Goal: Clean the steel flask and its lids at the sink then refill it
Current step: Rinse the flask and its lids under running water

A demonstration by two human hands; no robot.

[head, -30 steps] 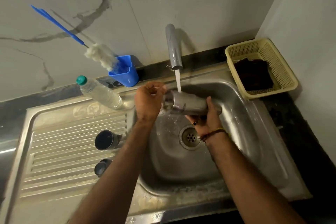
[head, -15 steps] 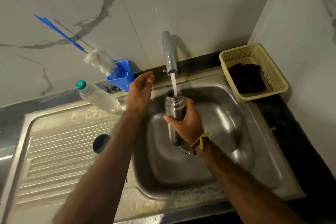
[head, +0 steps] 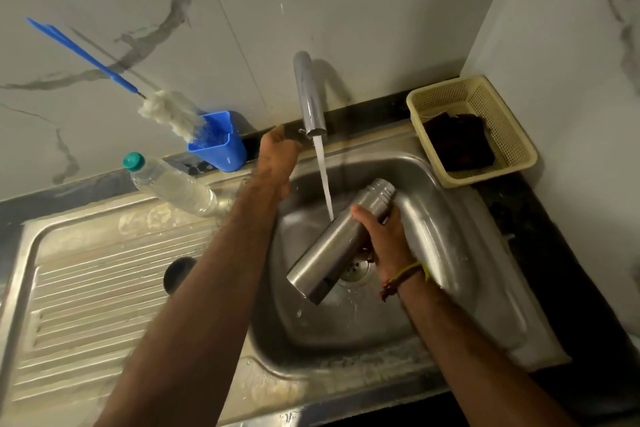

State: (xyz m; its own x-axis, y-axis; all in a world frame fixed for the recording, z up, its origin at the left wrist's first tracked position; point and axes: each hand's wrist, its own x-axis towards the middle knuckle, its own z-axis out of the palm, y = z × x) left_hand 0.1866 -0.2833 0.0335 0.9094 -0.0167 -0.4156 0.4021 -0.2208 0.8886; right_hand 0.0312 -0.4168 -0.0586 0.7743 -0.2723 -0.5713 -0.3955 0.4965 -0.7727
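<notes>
My right hand (head: 384,236) grips the steel flask (head: 332,246) round its upper body over the sink basin (head: 446,236). The flask is tilted, its open threaded mouth up to the right and its base down to the left above the drain. Water runs from the tap (head: 308,97) and lands on the flask's side. My left hand (head: 278,158) reaches up to the small lever at the tap's spout, fingers stretched toward it. One dark lid (head: 176,272) stands on the drainboard (head: 86,305), partly hidden by my left forearm.
A clear plastic bottle (head: 173,185) with a green cap lies at the back of the drainboard. A blue holder (head: 220,144) carries a blue-handled bottle brush (head: 166,113). A yellow basket (head: 498,121) with a dark cloth (head: 457,140) sits at the back right.
The flask was upright under the stream and is now tilted with its mouth to the right of the water. My left hand has risen from beside the flask to the tap's lever.
</notes>
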